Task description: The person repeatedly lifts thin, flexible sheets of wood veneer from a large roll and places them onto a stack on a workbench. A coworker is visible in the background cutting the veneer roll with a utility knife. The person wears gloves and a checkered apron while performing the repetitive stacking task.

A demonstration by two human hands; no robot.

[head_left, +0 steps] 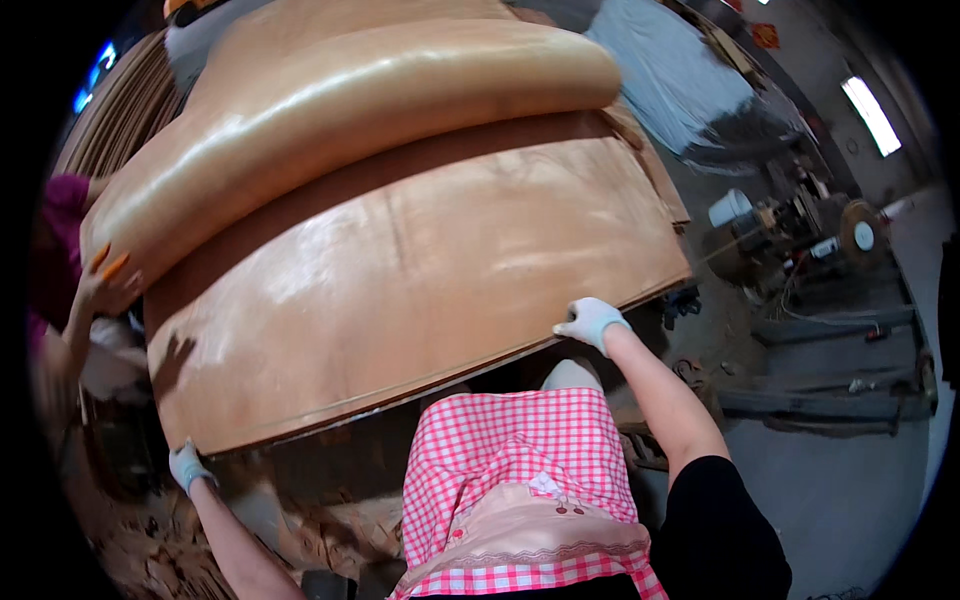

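Note:
A wide, thin tan wood veneer sheet (430,270) lies in front of me, its near edge curving across the view. My right hand (592,322), in a white glove, is closed on the near edge to the right of the middle. At the near left corner, my left hand (188,466), also gloved, grips the edge. Beyond the flat part, a sheet is bent over into a large glossy roll (380,100). How far the fingers of each hand reach under the edge is hidden.
At the left, a co-worker's hand (108,287) with orange fingertips rests near the roll's left end. Wood scraps (340,530) lie on the floor below. To the right stand a white bucket (729,207), machinery and a metal frame (820,400). Pale plastic sheeting (665,75) covers a stack behind.

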